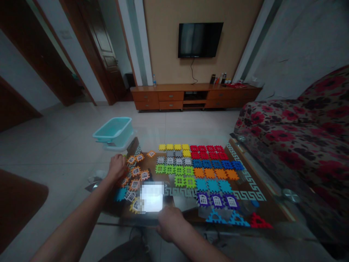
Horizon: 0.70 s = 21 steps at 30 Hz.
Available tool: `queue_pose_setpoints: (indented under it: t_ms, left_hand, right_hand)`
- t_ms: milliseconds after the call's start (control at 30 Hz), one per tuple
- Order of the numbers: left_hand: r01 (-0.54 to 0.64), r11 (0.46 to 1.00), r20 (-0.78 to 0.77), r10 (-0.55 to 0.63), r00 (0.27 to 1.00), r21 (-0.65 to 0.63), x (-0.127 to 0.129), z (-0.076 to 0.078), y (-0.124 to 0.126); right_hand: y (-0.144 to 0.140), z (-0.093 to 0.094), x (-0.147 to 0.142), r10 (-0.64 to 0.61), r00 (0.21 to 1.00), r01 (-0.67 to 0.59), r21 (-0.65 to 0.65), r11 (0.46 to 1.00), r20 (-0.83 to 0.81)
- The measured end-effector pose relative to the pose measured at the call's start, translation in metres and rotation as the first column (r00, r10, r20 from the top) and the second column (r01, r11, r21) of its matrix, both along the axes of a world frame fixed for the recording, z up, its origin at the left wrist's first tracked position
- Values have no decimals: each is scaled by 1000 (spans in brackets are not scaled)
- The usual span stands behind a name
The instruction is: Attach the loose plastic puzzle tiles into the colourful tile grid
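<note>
My left hand (117,167) is at the left edge of the glass table (185,203), its fingers curled downward among loose orange window tiles (135,171); whatever it grips is hidden. Near the front edge my right hand (169,221) is closed like a fist, and its fingertips do not show. Just beyond it is a bright, partly pixelated patch on the glass. Light-blue (120,194), grey and yellow (135,206) tiles lie loose at the front left. Interlocking tiles lie in colour rows: yellow (169,147), red (206,152), grey (178,161), green (179,170), blue (216,164), orange (209,173).
Purple window tiles (217,200) and blue triangle pieces (215,217) lie front right, beside a red triangle (259,221). A turquoise basin (117,131) stands past the table's far left corner. A flowered sofa (289,116) is on the right; a TV cabinet (170,98) lines the wall.
</note>
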<state>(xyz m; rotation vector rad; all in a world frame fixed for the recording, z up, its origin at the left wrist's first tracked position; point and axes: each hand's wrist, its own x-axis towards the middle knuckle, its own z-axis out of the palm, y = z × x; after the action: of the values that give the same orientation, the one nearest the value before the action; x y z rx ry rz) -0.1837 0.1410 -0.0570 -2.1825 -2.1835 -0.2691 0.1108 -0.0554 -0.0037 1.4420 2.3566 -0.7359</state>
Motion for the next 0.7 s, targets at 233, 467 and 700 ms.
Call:
queue_pose_setpoints:
  t_ms: [233, 467, 700]
  left_hand:
    - [-108, 993, 152, 100, 983, 50, -4, 11, -4]
    - [-348, 936, 385, 302, 872, 54, -2, 30, -18]
    - [-403, 909, 701, 220, 678, 105, 44, 59, -45]
  right_hand:
    - [0, 4, 3, 12, 999, -12, -4, 1000, -32]
    - [-1, 8, 3, 7, 1000, -7, -3, 1000, -23]
    - [-1, 3, 5, 14, 999, -14, -4, 1000, -47]
